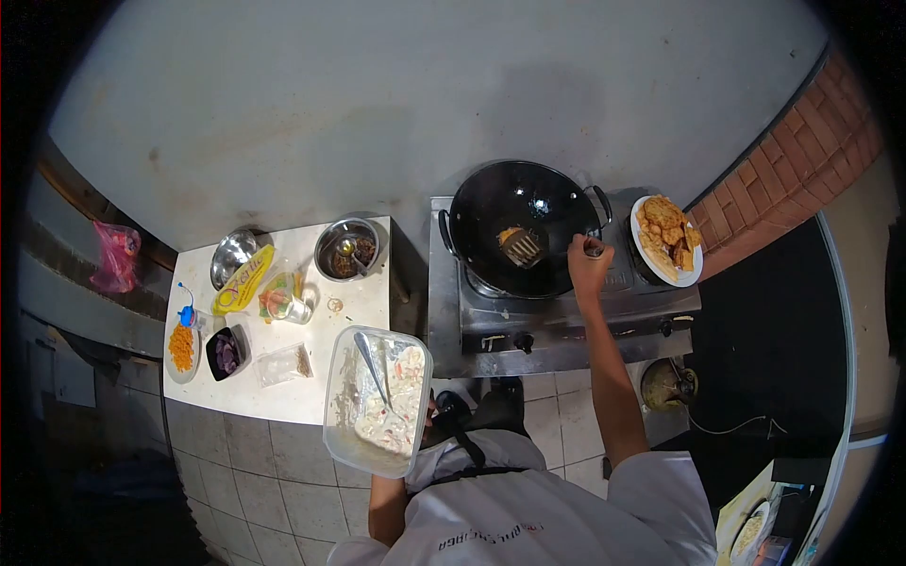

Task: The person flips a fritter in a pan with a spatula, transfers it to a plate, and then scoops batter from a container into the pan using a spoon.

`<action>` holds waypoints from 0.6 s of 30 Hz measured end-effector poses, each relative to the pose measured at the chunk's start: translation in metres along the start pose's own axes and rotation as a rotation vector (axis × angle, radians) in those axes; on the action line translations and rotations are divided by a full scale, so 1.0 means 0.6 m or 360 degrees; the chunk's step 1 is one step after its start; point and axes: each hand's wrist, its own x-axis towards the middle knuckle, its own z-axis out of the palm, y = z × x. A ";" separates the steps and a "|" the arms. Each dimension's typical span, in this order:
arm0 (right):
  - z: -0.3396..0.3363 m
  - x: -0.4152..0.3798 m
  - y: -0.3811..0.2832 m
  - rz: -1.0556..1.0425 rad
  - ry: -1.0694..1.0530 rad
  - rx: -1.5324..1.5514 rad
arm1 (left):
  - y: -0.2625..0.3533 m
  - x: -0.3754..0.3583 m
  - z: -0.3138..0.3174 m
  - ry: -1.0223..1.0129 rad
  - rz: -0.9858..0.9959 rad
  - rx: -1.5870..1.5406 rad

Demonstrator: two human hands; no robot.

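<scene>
My right hand (590,259) is closed around the handle of a slotted spatula (522,247), whose head is down in a large black wok (481,203). A small browned piece of food (511,232) lies at the spatula's head. The wok sits on a steel gas stove (566,330). At my left side, my left hand (430,411) holds up a clear plastic container (332,415); most of the hand is hidden beneath it. Inside are a whitish batter with bits in it (396,415) and a metal spoon (371,363).
A white plate (649,262) of fried food stands right of the wok. The white table (283,401) at left carries steel bowls (366,226), a yellow packet (243,283), a dark bowl (225,354) and a plate of orange pieces (182,349). A gas cylinder (665,385) stands below the stove.
</scene>
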 end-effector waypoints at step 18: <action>0.015 -0.001 0.016 -0.0038 0.0125 -0.0069 | -0.004 -0.008 0.001 0.0007 0.0082 0.0481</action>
